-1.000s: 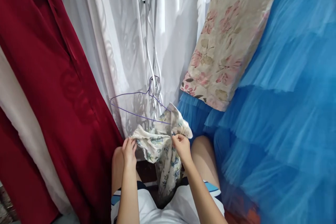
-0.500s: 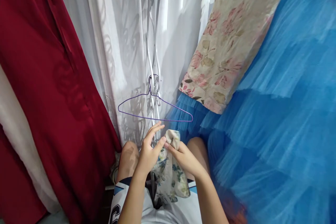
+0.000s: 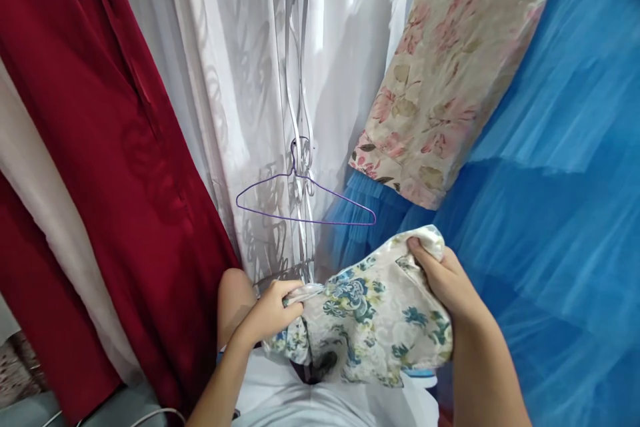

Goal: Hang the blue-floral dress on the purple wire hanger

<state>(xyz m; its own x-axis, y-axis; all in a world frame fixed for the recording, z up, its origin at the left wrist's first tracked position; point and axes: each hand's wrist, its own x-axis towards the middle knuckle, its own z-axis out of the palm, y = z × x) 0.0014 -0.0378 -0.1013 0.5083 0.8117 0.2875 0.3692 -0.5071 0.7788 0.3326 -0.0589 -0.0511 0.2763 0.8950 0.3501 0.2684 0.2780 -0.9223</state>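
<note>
- Now my left hand (image 3: 270, 313) and right hand (image 3: 450, 283) grip the floppy white cloth with blue flowers (image 3: 367, 320).
- It's wide, not bunched like before, so more flowers show.

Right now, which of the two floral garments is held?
The cream garment with blue flowers, gripped by the left hand and right hand; the pink-flowered garment hangs untouched in front of blue tulle.
</note>
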